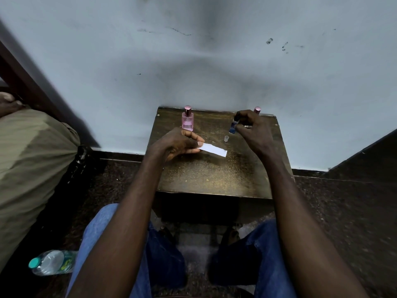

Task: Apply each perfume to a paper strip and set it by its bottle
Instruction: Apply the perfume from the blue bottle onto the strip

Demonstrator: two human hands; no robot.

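My left hand (178,145) pinches one end of a white paper strip (214,149), which hangs over the middle of a small dark wooden table (214,177). My right hand (253,130) grips a small blue perfume bottle (233,126) above the table's far right, with a finger on its dark top. A clear cap (226,138) stands on the table just below that bottle. A pink perfume bottle (187,120) with a pink cap stands at the far left. Behind my right hand only the pink cap of another bottle (257,110) shows.
The table stands against a pale blue wall (193,61). A plastic water bottle (52,262) lies on the dark floor at the lower left, beside a large olive cloth bundle (28,160). My knees in blue jeans are under the table's near edge.
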